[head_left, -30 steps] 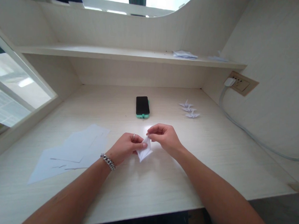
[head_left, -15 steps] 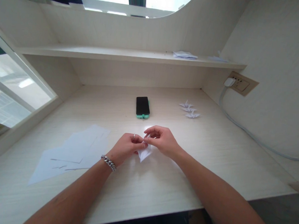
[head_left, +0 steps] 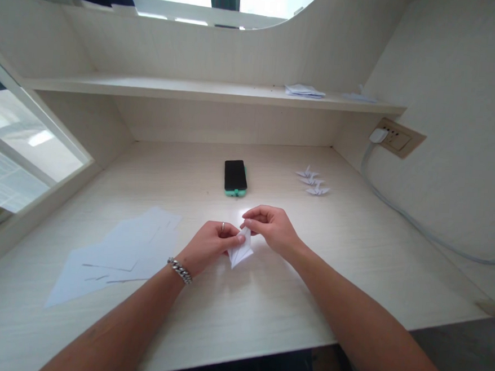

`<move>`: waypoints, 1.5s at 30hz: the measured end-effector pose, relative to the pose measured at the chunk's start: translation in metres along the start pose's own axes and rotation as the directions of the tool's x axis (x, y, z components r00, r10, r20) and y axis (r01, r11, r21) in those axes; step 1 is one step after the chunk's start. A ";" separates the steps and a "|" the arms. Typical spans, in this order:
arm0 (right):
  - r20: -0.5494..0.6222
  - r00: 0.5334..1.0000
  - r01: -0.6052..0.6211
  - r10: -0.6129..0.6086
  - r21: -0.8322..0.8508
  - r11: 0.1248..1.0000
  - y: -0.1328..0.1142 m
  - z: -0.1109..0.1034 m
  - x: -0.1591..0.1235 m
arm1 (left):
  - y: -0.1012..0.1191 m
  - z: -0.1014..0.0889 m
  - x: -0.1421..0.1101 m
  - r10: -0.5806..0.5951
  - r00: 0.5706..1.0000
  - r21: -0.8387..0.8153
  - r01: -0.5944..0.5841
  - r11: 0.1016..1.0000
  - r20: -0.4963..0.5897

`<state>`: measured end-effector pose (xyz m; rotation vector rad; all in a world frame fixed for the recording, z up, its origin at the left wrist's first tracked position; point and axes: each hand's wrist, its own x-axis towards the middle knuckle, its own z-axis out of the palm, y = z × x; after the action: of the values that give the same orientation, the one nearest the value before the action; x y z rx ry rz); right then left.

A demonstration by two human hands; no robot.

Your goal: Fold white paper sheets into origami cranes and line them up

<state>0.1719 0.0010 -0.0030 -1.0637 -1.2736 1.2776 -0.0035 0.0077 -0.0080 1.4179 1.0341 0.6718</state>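
Observation:
A small folded white paper (head_left: 240,254) is between my two hands, just above or on the desk, its pointed end toward me. My left hand (head_left: 215,242), with a ring and a chain bracelet, is closed on it, the thumb lying across its face. My right hand (head_left: 272,227) pinches the far tip of the same paper between thumb and fingers. Several creases show on the near part; the far end is partly hidden by my fingers. Folded paper cranes (head_left: 316,190) stand in a short row to the back right.
A black phone (head_left: 235,176) with a green case lies beyond my hands. Loose white sheets (head_left: 120,250) overlap at the left. Folded paper (head_left: 304,91) rests on the shelf (head_left: 186,95). A cable (head_left: 418,225) runs from the wall socket (head_left: 403,141) along the right side.
My right hand has shifted slightly up and away from my left thumb, to the paper's far tip. More of the paper's face shows. My left hand keeps its hold.

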 end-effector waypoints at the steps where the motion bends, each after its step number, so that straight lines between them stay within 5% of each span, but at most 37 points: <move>1: 0.001 1.000 -0.003 0.003 0.010 1.000 0.000 0.000 0.001 | 0.000 0.000 0.000 -0.003 1.000 -0.012 0.003 1.000 -0.005; 11: 0.010 0.997 0.080 -0.079 -0.171 0.982 0.001 0.001 -0.002 | 0.002 0.002 0.000 0.007 0.999 0.002 -0.007 1.000 -0.039; 16: -0.032 0.998 0.051 -0.053 -0.053 0.997 0.002 0.001 -0.002 | 0.002 0.004 0.000 -0.004 1.000 -0.014 0.004 1.000 -0.019; 19: -0.002 0.995 0.095 -0.096 -0.135 0.986 0.000 0.002 -0.003 | 0.003 0.004 -0.001 0.000 0.999 0.000 0.000 1.000 -0.047; 25: -0.084 0.983 0.140 -0.161 -0.215 0.966 -0.003 0.004 -0.006 | 0.006 0.004 -0.002 -0.002 0.999 -0.149 -0.003 0.989 -0.033; 34: 0.065 0.998 -0.021 0.026 -0.066 0.998 0.006 0.002 0.000 | 0.009 0.004 0.000 0.084 0.964 -0.097 -0.111 0.989 -0.254; 39: 0.061 0.994 -0.087 0.089 -0.040 0.995 0.002 0.004 -0.002 | 0.007 0.006 -0.001 0.079 0.972 -0.170 -0.119 0.978 -0.222; 45: -0.009 1.000 -0.014 0.014 -0.093 0.996 0.003 0.003 0.000 | 0.003 0.005 0.000 0.114 0.983 -0.195 -0.142 0.970 -0.147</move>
<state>0.1689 0.0010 -0.0053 -1.1444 -1.3320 1.2330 0.0015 0.0061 -0.0053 1.2798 0.9524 0.9531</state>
